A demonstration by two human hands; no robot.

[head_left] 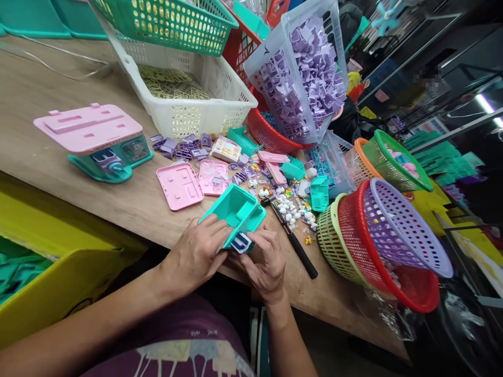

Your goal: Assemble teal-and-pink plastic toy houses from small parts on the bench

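Observation:
A teal plastic toy box (230, 205), open at the top, is tilted over the table's front edge. My left hand (202, 246) grips its near left wall, fingers over the rim. My right hand (267, 262) pinches a small purple plastic part (241, 242) against the box's near side. Whether that part is fixed to the box I cannot tell. Behind the box lie two pink panels, a larger one (179, 186) and a smaller one (213, 177). A hammer (293, 238) with a black handle rests right of my right hand.
An assembled pink-topped toy house (106, 139) stands at left. Loose purple parts (184, 146) and white pieces (293, 212) lie behind. A white basket (196, 112), a clear bin (298, 78) of purple parts and stacked baskets (353, 230) surround the area. A yellow bin (78, 283) stands lower left.

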